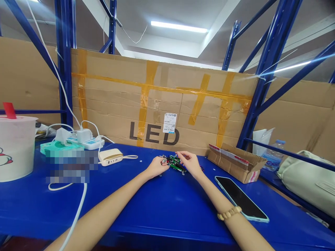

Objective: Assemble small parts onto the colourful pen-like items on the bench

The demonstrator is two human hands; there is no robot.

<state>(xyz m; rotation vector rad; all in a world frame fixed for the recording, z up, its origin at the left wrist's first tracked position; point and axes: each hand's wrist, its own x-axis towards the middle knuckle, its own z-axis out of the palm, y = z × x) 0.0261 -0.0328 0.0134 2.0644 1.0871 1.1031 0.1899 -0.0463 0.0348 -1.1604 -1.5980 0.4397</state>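
Observation:
Both of my arms reach forward over a blue table point(162, 205). My left hand point(156, 166) and my right hand point(188, 162) meet at a small cluster of green and black parts point(174, 162) lying on the tabletop near the far cardboard wall. The fingers of both hands are curled and pinched on the cluster from either side. The parts are too small to name more exactly. A beaded bracelet point(229, 213) sits on my right wrist.
A phone point(240, 198) lies face up at the right, beside an open cardboard box point(235, 162). At the left stand a white bucket point(15, 148), a tissue pack point(59, 147), a power strip point(86, 141) and a cream power bank point(110, 156) with cables. A cardboard wall marked LED point(154, 134) closes the back.

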